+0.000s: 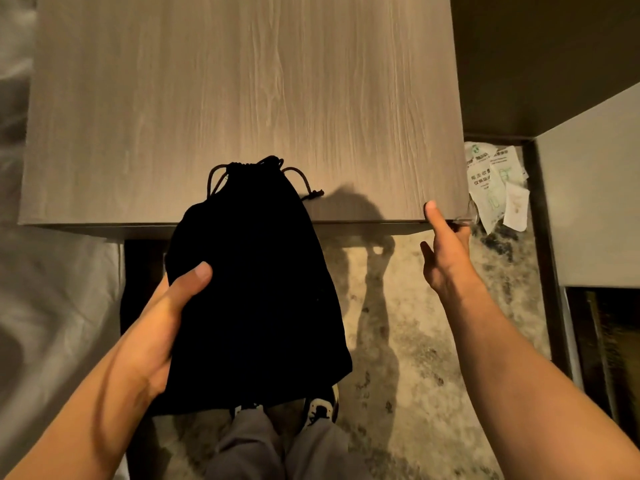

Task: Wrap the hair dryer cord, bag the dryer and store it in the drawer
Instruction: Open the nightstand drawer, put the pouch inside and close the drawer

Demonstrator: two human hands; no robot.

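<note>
A black drawstring bag (263, 271), its neck pulled closed and its cords looped at the top, bulges with something inside; the hair dryer itself is hidden. My left hand (166, 313) grips the bag's left side, thumb on top, fingers underneath. The bag's upper part lies over the front edge of a grey wooden nightstand (242, 98). My right hand (446, 251) reaches to the nightstand's front right corner, thumb on the top edge, fingers curled under the edge where I cannot see them. No drawer front shows from above.
White bedding (52, 306) lies to the left. Printed paper packets (495, 181) sit in the gap right of the nightstand, beside a pale cabinet (595, 209). Patterned carpet (415, 341) and my shoes (318, 407) are below.
</note>
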